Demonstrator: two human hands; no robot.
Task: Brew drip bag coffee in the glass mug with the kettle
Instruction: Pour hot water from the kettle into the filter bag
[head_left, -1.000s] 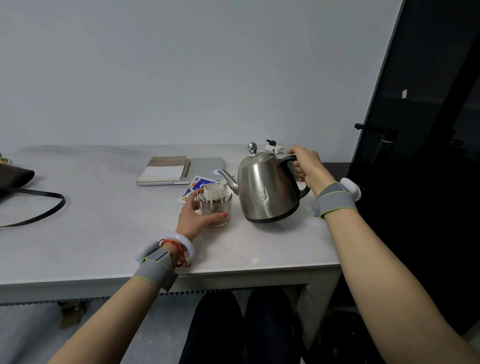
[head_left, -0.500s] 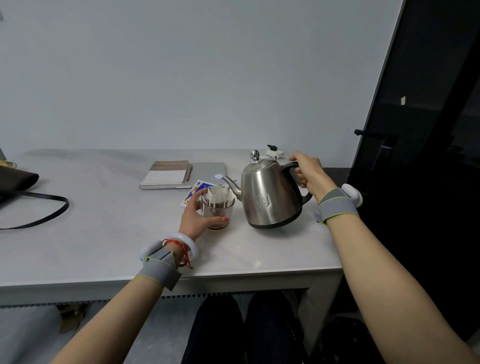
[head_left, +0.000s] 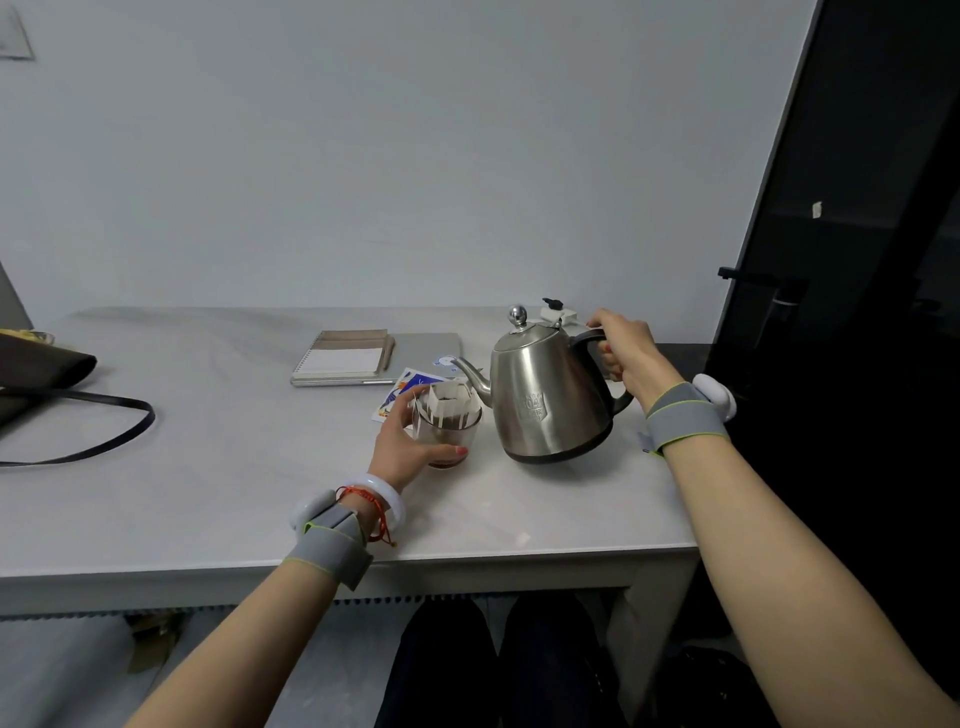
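A glass mug (head_left: 451, 434) stands on the white table (head_left: 218, 467), with a white drip bag (head_left: 451, 402) hung open across its rim and dark coffee inside. My left hand (head_left: 402, 447) wraps around the mug's left side. To its right a steel kettle (head_left: 545, 400) is tipped slightly toward the mug, its base just off the table on the right, its spout beside the drip bag. My right hand (head_left: 626, 353) is closed around the kettle's black handle. No water stream is visible.
Behind the mug lie a torn blue drip bag wrapper (head_left: 408, 387), a spiral notebook (head_left: 343, 356) and a grey laptop (head_left: 431, 351). A dark bag with a strap (head_left: 47, 374) sits at the far left. A small white device (head_left: 556, 314) is behind the kettle. A dark door (head_left: 841, 260) stands at the right.
The kettle has tilted a little further toward the mug, with its spout still beside the drip bag. My left hand keeps its hold on the mug. The view has shifted slightly.
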